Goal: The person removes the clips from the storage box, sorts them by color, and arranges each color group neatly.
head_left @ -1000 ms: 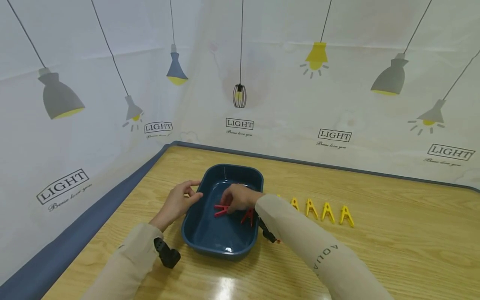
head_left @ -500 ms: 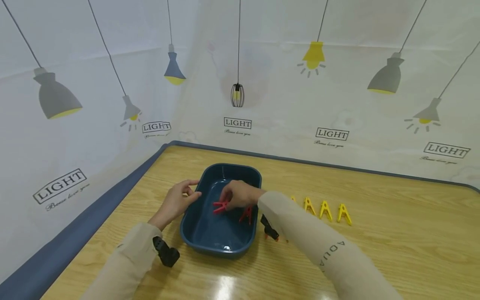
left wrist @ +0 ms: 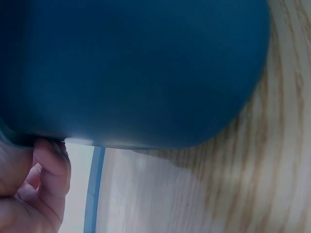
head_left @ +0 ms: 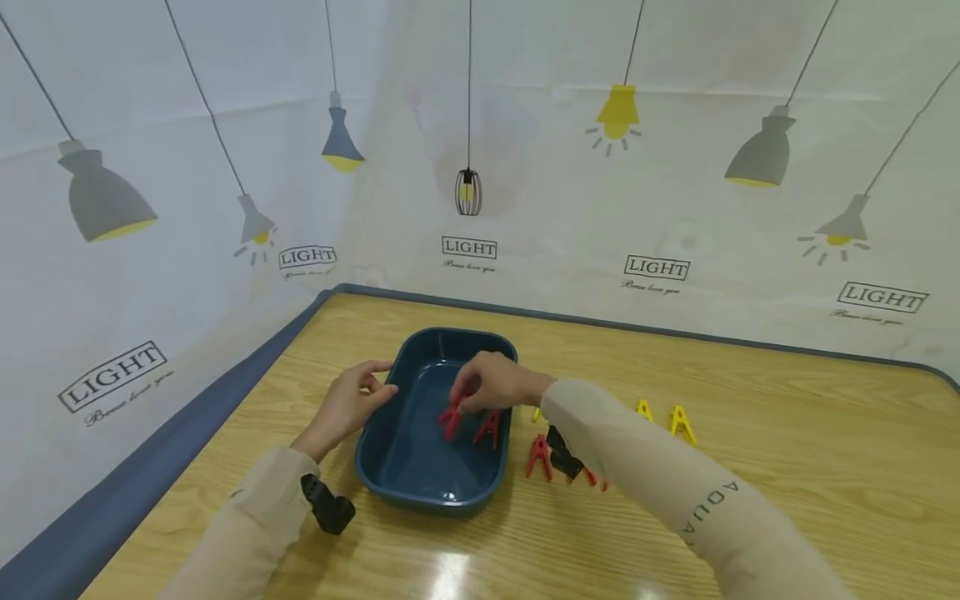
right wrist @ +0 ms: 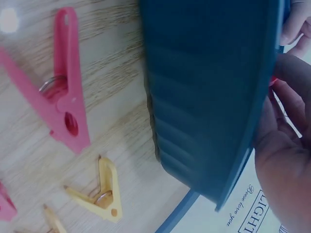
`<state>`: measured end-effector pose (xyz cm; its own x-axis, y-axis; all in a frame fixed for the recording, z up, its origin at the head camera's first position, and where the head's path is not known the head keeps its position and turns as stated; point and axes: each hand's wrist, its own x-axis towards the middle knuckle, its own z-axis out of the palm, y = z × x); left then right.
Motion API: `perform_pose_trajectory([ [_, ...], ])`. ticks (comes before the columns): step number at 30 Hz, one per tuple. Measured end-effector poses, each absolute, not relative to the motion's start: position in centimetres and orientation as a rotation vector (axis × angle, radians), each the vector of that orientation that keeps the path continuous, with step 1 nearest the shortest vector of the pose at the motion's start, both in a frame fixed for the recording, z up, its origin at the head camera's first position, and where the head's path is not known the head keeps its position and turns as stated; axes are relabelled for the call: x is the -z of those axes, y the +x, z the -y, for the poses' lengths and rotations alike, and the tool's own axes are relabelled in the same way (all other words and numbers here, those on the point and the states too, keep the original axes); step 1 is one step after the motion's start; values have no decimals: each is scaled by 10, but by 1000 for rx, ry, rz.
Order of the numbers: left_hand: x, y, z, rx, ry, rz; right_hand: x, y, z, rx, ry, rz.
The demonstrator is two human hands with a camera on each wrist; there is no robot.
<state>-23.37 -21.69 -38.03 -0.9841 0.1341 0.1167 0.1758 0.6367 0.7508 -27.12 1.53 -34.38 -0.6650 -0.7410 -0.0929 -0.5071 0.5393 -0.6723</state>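
A dark blue plastic basin [head_left: 427, 505] stands on the table. My left hand [head_left: 349, 408] grips its left rim, thumb over the edge and fingers outside; the left wrist view shows curled fingers [left wrist: 51, 170] against the basin's wall. Over the basin, my right hand [head_left: 495, 383] pinches a red clothespin [head_left: 450, 419], its legs tilted downward. A second red clothespin [head_left: 487, 428] is inside the basin near the right wall. In the right wrist view, the basin's rim hides most of the held clothespin.
Right of the basin, a red clothespin [head_left: 539, 457] lies on the wooden table [head_left: 787, 467], others partly under the right sleeve. Yellow clothespins [head_left: 682, 425] lie farther back, some hidden by the arm. A lamp-printed curtain [head_left: 555, 183] borders the table's far and left sides.
My right hand has moved slightly right, and the red clothespin in it has turned from pointing left to pointing down. The sleeve's shift uncovers red clothespins on the table. My left hand stays on the rim.
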Motion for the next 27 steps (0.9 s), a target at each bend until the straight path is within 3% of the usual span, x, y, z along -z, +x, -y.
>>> perform_pose_trajectory([
  [27, 380, -233, 218, 1292, -260, 2807, 316, -239, -88, 1433, -870, -2200],
])
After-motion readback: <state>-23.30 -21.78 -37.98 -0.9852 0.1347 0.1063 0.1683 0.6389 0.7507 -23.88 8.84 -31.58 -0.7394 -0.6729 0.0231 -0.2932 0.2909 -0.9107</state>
